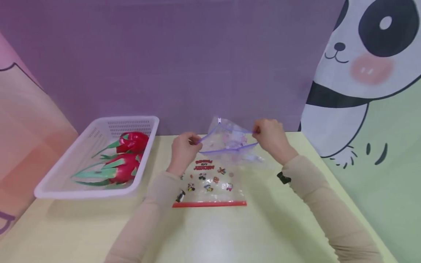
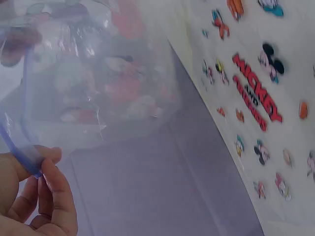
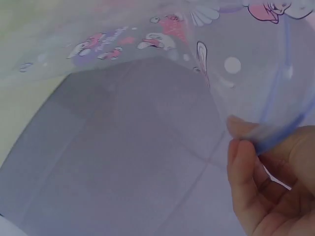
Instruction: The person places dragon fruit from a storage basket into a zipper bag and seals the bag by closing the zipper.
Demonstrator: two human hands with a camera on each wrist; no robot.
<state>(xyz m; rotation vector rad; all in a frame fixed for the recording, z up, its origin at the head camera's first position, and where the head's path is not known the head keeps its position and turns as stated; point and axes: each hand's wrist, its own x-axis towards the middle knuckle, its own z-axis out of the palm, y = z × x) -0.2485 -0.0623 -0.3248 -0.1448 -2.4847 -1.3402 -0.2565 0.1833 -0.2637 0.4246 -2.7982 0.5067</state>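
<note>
Two arms in view, both in long beige sleeves, snug knit-like fabric, plain, no print. Left sleeve [image 1: 144, 219] ends at wrist; right sleeve [image 1: 329, 212] likewise. Small black strap or device at right wrist [image 1: 283, 178], beside cuff. Left hand [image 1: 184, 149] and right hand [image 1: 269, 137] bare: no gloves, no rings visible. Fingernails short, unpainted.

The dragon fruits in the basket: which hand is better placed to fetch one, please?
Probably the left hand: it pinches the zip bag on the side toward the white basket holding the dragon fruits. The right hand grips the far rim.
</note>
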